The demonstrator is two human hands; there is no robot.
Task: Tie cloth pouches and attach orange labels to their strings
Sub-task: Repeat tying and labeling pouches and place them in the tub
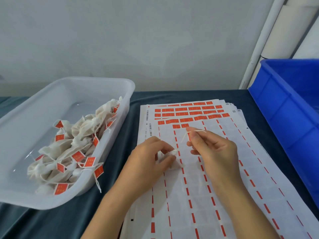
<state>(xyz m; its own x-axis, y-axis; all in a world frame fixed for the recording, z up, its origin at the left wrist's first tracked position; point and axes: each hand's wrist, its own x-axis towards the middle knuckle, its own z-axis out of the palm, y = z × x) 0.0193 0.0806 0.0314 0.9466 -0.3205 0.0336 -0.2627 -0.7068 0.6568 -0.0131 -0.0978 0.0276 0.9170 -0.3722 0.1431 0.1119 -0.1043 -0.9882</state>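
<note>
At the far left, a clear plastic tub (96,83) is seen on the dark blue table cover (107,178); finished cloth pouches (82,128) are heaped in it, each with an orange label on its string. About fourteen labels can be counted there, though an exact pouch count cannot be given, since the pile overlaps itself.

In the middle, one small white pouch (173,153) is held over the top label sheet (207,195), pinched at its gathered neck by the curled fingers and thumb of the left hand (148,157). The pouch is judged light, soft and easily crushed, so it is best held at the tied neck, where the cloth is bunched and firm, not by the loose body.

The white string (185,137) runs up and right from the pouch. It is judged thin, limp and prone to slipping, so it is best held taut near its free end. That end, with one orange label (189,136) that appears to be folded around it, is pinched between thumb and fingertips of the right hand (214,149); the other fingers are curled loosely.

The sheets form a fanned stack whose number cannot be told. Most of the top sheet is peeled; two whole labels (180,125) remain on it, with further rows seen on the sheets behind.

At the far right, one blue plastic crate (279,100) is seen, its contents hidden
</note>
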